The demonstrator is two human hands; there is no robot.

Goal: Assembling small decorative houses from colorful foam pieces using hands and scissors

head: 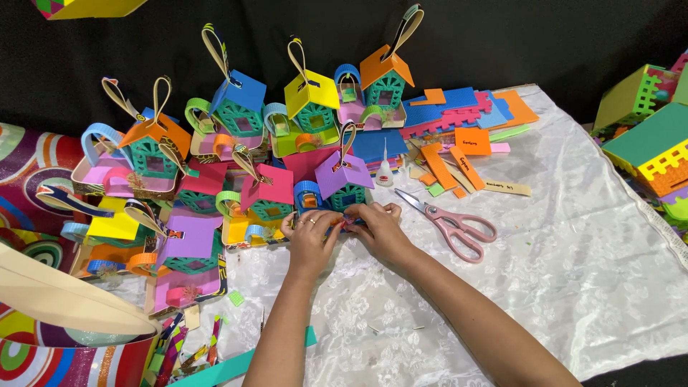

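Note:
My left hand [309, 236] and my right hand [380, 229] meet at the front edge of a small foam house with a purple roof [342, 175] and teal walls. Fingers of both hands pinch a small red and orange piece [345, 223] at the base of that house. A ring sits on a finger of my left hand. A pink-roofed house [266, 188] stands just left of my left hand. Pink-handled scissors [450, 222] lie shut on the white cloth just right of my right hand.
Several more foam houses with loop handles crowd the back and left. A small glue bottle [385, 170] stands behind the purple house. Flat foam sheets and strips [466, 118] lie at back right. Foam boxes [648, 143] sit far right. A shiny patterned bag [43, 337] fills the lower left.

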